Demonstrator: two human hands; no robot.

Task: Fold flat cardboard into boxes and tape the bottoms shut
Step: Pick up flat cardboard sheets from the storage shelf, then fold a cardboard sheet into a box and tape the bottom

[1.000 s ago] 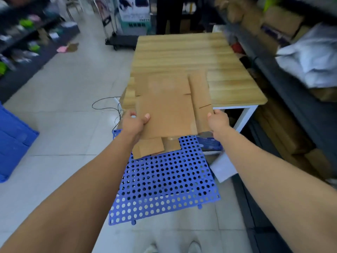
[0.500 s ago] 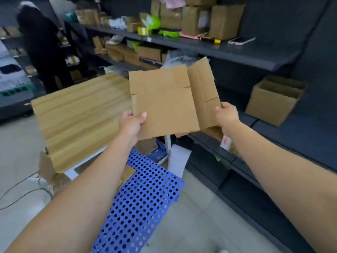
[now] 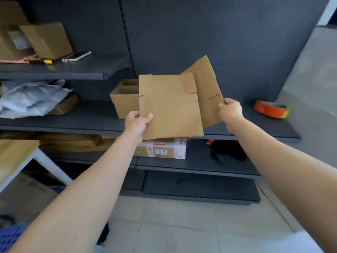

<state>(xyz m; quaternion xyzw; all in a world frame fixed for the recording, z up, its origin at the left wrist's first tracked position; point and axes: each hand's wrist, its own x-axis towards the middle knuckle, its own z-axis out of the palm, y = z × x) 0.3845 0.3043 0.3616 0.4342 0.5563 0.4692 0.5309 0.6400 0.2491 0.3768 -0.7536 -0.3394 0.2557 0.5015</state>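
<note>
A: Where is the cardboard (image 3: 171,106)?

B: In the centre of the frame, held up in the air in front of a dark shelf (image 3: 87,117). It is mostly flat. The wide panel faces the camera, and a narrower panel at its right edge angles away.

A: And the hands?

B: Both are grasping it. The left hand (image 3: 136,123) grips the lower left edge with its thumb on the front face. The right hand (image 3: 230,111) pinches the outer edge of the angled panel.

A: Anything nearby?

B: An orange tape roll (image 3: 270,111) lies on the shelf at the right of the frame, well apart from the hands. An open box (image 3: 124,101) stands on the same shelf, partly hidden behind the cardboard. A taped parcel (image 3: 164,150) sits one shelf lower. A phone (image 3: 76,56) lies at upper left, and a corner of the wooden surface (image 3: 14,154) shows at lower left.
</note>
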